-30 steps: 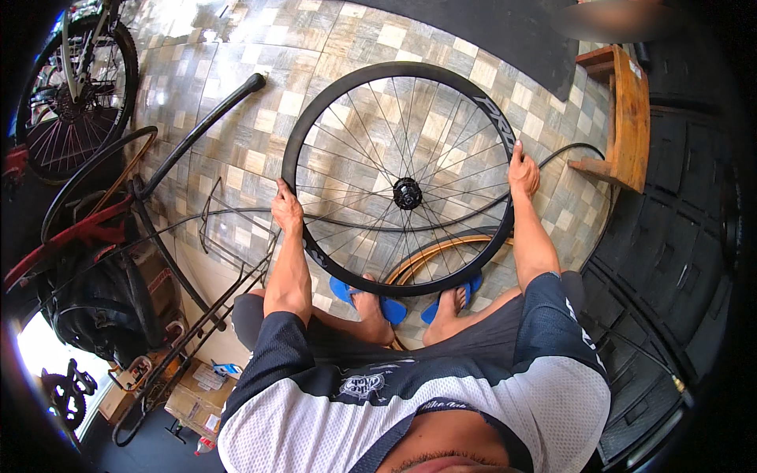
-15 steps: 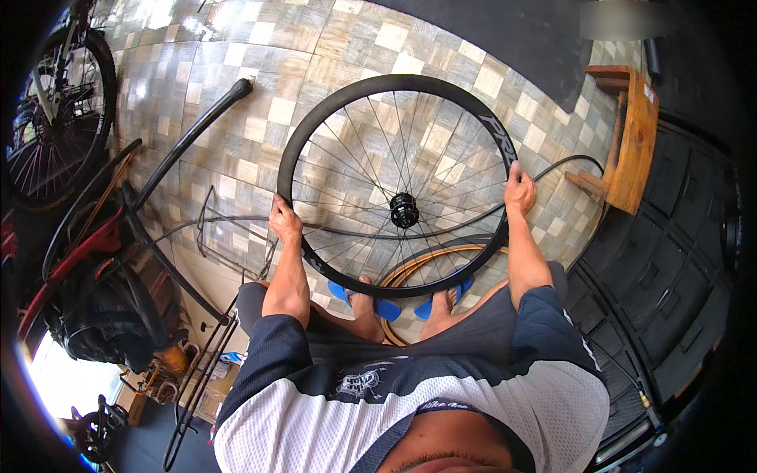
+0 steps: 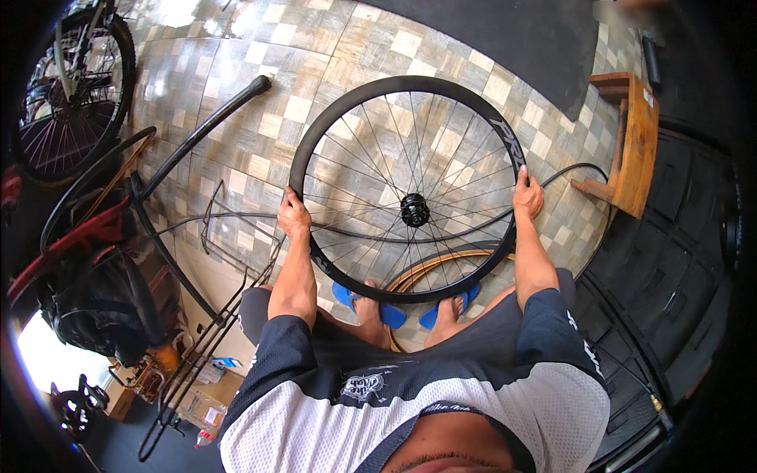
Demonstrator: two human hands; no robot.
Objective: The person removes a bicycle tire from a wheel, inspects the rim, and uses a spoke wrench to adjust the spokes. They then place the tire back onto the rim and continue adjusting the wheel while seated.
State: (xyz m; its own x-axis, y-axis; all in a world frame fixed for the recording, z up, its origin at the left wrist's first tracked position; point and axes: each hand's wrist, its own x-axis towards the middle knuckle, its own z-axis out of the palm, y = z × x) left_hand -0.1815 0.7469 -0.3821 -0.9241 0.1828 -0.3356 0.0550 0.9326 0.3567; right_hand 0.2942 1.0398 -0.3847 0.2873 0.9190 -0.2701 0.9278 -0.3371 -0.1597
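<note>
A black bicycle wheel (image 3: 349,98) with a deep rim, thin spokes and a black hub (image 3: 414,210) is held between my two hands, in front of my legs. My left hand (image 3: 294,214) grips the rim on its left side, fingers wrapped out of sight behind it. Opposite, my right hand (image 3: 528,196) is closed on the rim, with the thumb along its face. Through the spokes show the floor tiles, a dark hose and tan-sided tires (image 3: 410,273) lying by my feet, which are in blue flip-flops (image 3: 392,315).
A wooden stool (image 3: 637,146) lies to the right, beside dark panelling (image 3: 670,260). At the left stand a black metal stand (image 3: 201,122), a bicycle wheel (image 3: 118,75) and a red frame (image 3: 71,240). A dark mat (image 3: 505,31) covers floor at the far side.
The wheel and both hands sit slightly farther right in the picture, as does most of the left surroundings. Both hands keep their hold on the rim.
</note>
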